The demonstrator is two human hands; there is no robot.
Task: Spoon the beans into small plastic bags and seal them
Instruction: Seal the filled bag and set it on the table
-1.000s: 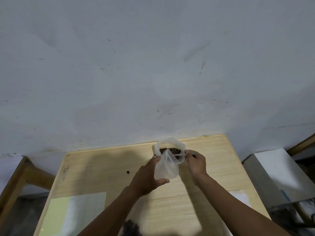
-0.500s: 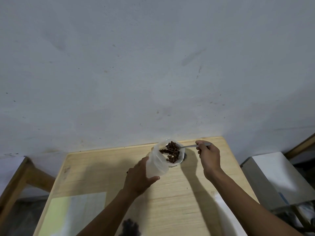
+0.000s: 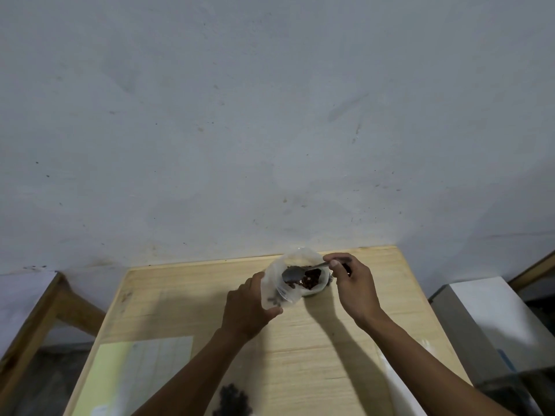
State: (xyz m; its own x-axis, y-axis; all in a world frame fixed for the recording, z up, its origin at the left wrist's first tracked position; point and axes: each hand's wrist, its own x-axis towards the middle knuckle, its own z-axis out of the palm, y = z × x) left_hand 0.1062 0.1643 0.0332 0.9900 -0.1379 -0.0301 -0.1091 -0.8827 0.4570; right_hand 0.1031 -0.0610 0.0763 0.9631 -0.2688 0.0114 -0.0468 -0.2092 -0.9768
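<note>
Hands (image 3: pixel 303 292) curled on bag (image 3: pixel 277 291), spoon (image 3: pixel 295 273)

Both arms reach forward; left hand (image 3: pixel 246 307) curled, gripping; right hand (image 3: pixel 351 280) raised, fingers pinching.

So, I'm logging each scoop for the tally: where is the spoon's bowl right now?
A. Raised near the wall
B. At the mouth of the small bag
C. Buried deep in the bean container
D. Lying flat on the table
B: the right hand holds the spoon with its bowl at the mouth of the small plastic bag, which the left hand grips.
</note>
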